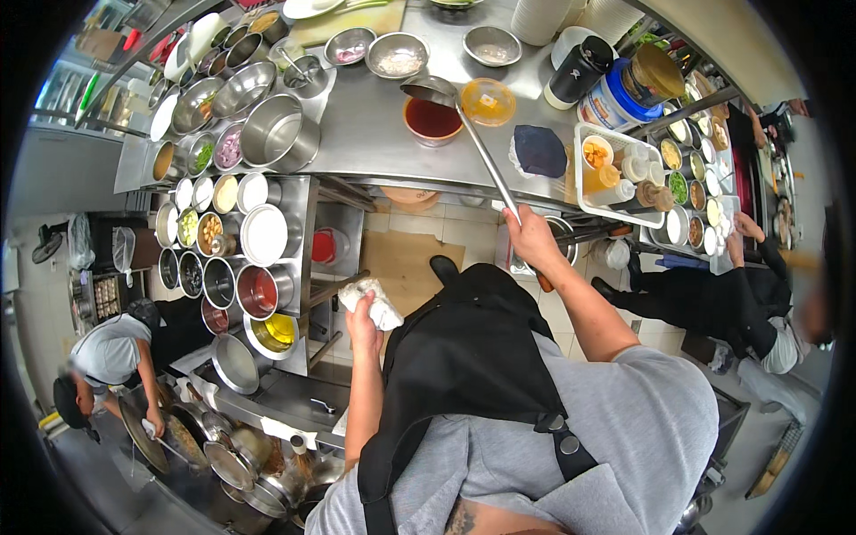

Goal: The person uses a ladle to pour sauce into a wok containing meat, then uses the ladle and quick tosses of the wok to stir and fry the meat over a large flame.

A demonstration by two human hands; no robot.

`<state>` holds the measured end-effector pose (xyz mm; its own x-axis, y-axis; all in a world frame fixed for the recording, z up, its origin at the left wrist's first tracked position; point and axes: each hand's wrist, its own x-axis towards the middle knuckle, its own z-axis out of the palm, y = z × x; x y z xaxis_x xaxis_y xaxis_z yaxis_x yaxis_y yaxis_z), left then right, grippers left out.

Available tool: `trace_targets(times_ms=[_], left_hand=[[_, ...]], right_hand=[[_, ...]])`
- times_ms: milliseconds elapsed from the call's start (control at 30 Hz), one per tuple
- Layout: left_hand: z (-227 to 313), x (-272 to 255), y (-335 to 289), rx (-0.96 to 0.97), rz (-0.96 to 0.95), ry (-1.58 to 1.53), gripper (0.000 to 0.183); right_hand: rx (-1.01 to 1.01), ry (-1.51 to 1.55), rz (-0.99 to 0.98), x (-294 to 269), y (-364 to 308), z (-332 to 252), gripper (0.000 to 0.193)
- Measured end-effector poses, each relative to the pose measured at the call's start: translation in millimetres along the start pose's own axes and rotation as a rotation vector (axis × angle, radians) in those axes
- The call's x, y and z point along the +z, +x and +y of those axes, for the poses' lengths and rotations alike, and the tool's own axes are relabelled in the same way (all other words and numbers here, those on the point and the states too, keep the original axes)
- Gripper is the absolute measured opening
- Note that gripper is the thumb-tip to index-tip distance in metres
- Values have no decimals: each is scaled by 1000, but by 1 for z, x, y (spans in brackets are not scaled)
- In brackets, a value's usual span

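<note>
My right hand (532, 239) is closed round the long handle of a metal ladle (432, 90). The ladle's bowl is over the far rim of a container of dark red sauce (433, 119) on the steel counter; whether it touches the rim I cannot tell. Beside that container lies a round, orange-stained translucent lid (488, 102). My left hand (363, 326) grips a crumpled white cloth (373, 303) in front of the counter, away from the sauce. A folded dark blue cloth (539, 151) rests on the counter to the right of the ladle's handle.
Steel bowls (397, 56) and a cutting board (348, 23) stand at the back. A large pot (280, 134) is at the left, above shelved ingredient tins. On the right is a white basket (617, 183) of bottles. One co-worker (116, 348) is at the left, another (722, 303) at the right.
</note>
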<state>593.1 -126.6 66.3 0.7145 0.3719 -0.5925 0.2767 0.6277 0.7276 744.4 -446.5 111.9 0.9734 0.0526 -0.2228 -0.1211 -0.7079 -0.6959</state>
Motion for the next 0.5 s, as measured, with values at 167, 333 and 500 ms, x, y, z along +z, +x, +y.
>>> trace_targets(times_ms=[167,333,500], left_hand=[[0,16,0,-31,18,11,29],[-10,11,5,-24,19,8,29],[-12,10,8,-50,8,40,39]], right_hand=[[84,42,-96,1,4,8,41],[217,268,-218,-3,4,2,45],[498,752,-354,-18,5,-16,44]])
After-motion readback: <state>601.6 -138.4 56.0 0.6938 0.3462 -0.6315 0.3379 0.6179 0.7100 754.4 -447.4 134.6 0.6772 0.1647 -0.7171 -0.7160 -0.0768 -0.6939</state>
